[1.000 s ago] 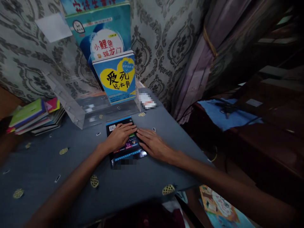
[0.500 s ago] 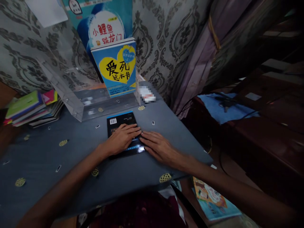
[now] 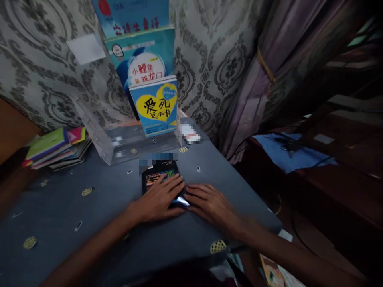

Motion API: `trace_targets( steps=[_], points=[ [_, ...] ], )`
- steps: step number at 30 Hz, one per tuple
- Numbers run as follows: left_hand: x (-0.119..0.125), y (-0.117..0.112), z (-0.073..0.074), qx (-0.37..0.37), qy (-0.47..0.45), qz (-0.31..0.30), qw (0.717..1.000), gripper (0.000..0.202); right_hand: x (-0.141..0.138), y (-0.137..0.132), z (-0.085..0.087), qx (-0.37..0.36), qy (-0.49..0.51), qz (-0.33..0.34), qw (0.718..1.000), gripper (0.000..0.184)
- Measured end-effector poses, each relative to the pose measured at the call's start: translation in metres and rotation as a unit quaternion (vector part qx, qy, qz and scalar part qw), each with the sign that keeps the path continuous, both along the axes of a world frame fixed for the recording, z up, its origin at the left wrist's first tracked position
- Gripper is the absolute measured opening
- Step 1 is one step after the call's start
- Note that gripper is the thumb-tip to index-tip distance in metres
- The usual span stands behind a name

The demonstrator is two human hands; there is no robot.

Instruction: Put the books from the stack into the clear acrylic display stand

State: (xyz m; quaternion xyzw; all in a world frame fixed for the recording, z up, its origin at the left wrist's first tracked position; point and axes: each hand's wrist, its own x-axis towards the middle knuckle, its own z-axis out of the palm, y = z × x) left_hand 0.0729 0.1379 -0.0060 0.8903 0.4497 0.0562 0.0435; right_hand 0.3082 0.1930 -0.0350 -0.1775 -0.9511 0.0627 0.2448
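A black book lies flat on the cloth-covered table, a coloured picture showing on its upward face and a blurred patch over its top edge. My left hand rests palm down on its lower part, fingers stretched out and slightly apart, hiding much of the cover. Beside the book's right edge, my right hand lies flat with extended fingers; its fingertips are at that edge. Neither hand grips anything. Behind the book, a clear acrylic rack holds upright books, the front one a blue book with a yellow heart.
A stack of thin books sits at the table's left. A partly blurred white item lies right of the rack. Past the table's right edge stands a dark red surface with a blue cloth and cables. Books lie low at the bottom right.
The view has tilted upward, so everything sits lower in the picture. My left hand has slid down the book, baring more of its picture. My right hand stays by the right edge.
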Motion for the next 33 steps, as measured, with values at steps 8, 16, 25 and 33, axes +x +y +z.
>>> trace_targets(
  steps=[8, 16, 25, 33],
  points=[
    [0.005, 0.014, -0.003, 0.010, -0.006, 0.060, 0.998, 0.063, -0.008, 0.017, 0.002, 0.025, -0.015, -0.010, 1.000, 0.022],
    [0.005, 0.005, -0.006, -0.001, -0.040, 0.038, 0.998, 0.054, -0.007, 0.018, -0.001, -0.003, -0.004, -0.013, 1.000, 0.020],
    [0.006, -0.024, -0.001, -0.011, -0.034, -0.002, 0.999, 0.049, -0.007, 0.016, 0.004, -0.008, -0.027, -0.065, 0.997, 0.021],
    [-0.016, -0.057, -0.003, 0.048, -0.024, 0.013, 0.998, 0.050, -0.006, 0.016, 0.002, 0.001, -0.014, -0.015, 1.000, 0.027]
  ],
)
